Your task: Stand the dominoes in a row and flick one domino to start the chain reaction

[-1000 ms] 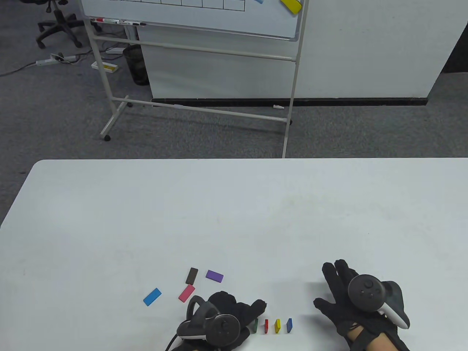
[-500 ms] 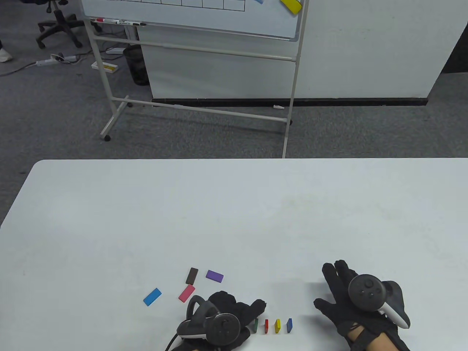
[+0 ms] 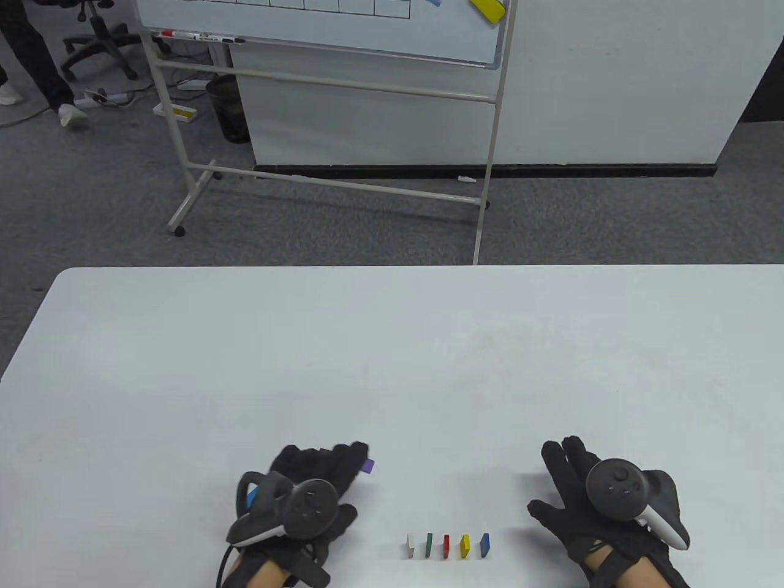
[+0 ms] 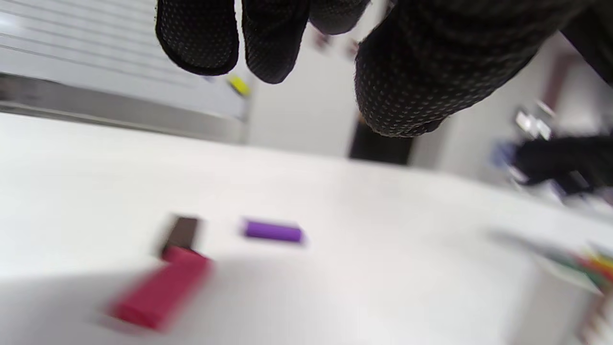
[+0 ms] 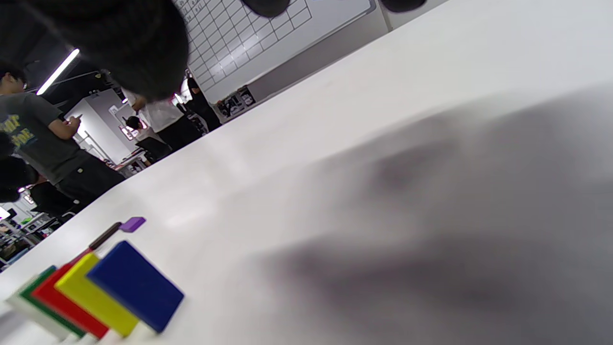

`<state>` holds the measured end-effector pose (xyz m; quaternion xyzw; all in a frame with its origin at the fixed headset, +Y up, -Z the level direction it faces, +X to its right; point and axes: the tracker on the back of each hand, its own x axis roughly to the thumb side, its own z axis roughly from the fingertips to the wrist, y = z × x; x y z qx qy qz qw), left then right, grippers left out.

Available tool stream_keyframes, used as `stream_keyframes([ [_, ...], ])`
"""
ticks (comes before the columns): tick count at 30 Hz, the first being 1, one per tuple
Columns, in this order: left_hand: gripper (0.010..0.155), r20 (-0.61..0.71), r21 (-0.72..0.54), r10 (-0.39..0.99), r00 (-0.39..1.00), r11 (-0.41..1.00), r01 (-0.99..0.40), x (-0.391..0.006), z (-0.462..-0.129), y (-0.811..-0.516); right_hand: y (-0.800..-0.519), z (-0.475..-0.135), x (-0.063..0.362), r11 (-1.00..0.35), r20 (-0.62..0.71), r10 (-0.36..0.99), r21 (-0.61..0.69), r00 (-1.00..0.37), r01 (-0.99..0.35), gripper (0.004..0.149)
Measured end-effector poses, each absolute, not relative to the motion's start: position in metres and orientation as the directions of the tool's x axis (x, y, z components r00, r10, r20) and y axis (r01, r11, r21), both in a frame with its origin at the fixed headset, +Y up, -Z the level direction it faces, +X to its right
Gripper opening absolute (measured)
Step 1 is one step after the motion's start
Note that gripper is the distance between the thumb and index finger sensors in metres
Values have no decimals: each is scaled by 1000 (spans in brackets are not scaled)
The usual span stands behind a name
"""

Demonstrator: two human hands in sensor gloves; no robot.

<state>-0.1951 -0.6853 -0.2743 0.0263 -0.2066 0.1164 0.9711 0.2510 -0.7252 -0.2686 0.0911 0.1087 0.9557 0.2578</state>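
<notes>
Five dominoes (image 3: 447, 546) stand in a short row close to the table's (image 3: 392, 343) near edge, with loads of open tabletop beyond them. Left hand (image 3: 309, 490) hangs relaxed, holding nothing, over the flat pink (image 4: 160, 294), brown (image 4: 181, 233) and purple (image 4: 273, 231) pieces left of the row. Right hand (image 3: 582, 496) lies spread flat, empty, just right of the row.

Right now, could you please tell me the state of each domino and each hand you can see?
white domino: standing, left end of row
green domino: standing
red domino: standing
yellow domino: standing
dark blue domino: standing, right end of row
purple domino: lying flat
brown domino: lying flat
pink domino: lying flat
left hand: over the loose dominoes, holding nothing
right hand: fingers spread, holding nothing
</notes>
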Motion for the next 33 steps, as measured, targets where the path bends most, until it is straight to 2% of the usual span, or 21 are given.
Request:
stream_keyframes([
  [2,84,303,27,239,922,965,-259,-223,-279,-683,-726,-269,251,-838,115,520,261,-846,-480,91],
  [4,81,209,37,195,958,978,-207,-249,-285,-687,-728,-269,252,-833,106,524,269,-845,-483,91],
  [7,80,123,-75,172,977,984,-164,-267,-296,-707,-730,-270,253,-830,98,527,273,-844,-486,91],
  [11,83,55,-234,122,991,966,-107,-276,-307,-734,-731,-270,251,-833,101,520,277,-848,-478,91],
  [18,95,45,-377,49,998,926,-29,-267,-315,-754,-732,-271,251,-835,99,514,286,-852,-471,91],
  [22,81,43,-281,35,998,959,-21,-266,-317,-754,-732,-270,251,-834,98,514,288,-852,-470,91],
  [24,73,68,-251,-22,997,967,39,-260,-317,-756,-732,-270,251,-832,100,518,287,-849,-474,91],
  [29,73,112,-241,-83,990,964,108,-251,-318,-760,-733,-271,252,-833,101,515,292,-851,-469,91],
  [33,73,112,-206,-39,993,977,61,-257,-317,-760,-734,-271,253,-830,92,520,291,-849,-477,91],
])
